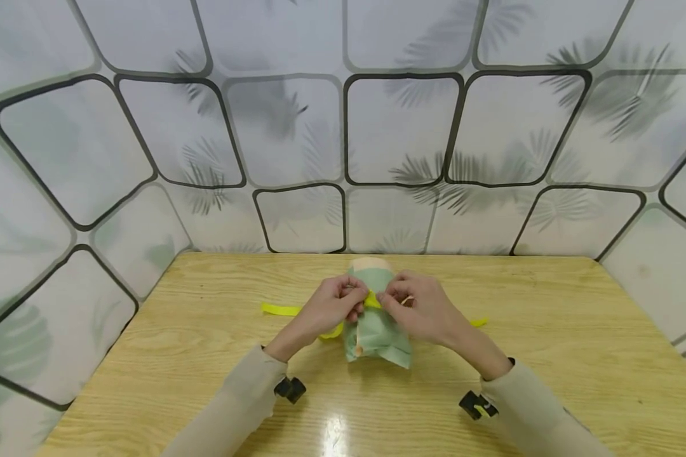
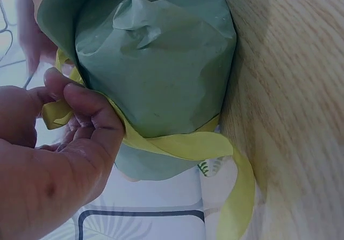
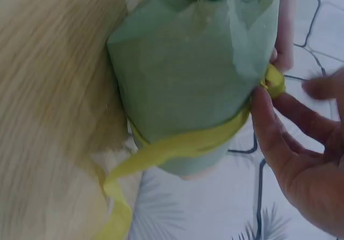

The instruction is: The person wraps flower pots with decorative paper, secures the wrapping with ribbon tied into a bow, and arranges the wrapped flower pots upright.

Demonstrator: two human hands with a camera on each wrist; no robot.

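A round package (image 1: 377, 333) wrapped in pale green paper lies on the table, its paper gathered and creased at the end nearest me. A yellow ribbon (image 2: 185, 145) runs around its middle. On top of the package, my left hand (image 1: 334, 301) pinches the ribbon between thumb and fingers, a small loop sticking out past them in the left wrist view. From the other side, the curled fingers of my right hand (image 1: 420, 304) hold the ribbon by its knot. The right wrist view shows fingertips (image 3: 262, 97) right at a yellow loop (image 3: 275, 81), the thumb blurred.
A yellow ribbon tail (image 1: 280, 310) trails out to the left on the wooden table (image 1: 206, 381), and another tail end (image 1: 479, 322) shows beyond my right wrist. A patterned wall covering (image 1: 400, 133) stands along the table's back edge and both sides.
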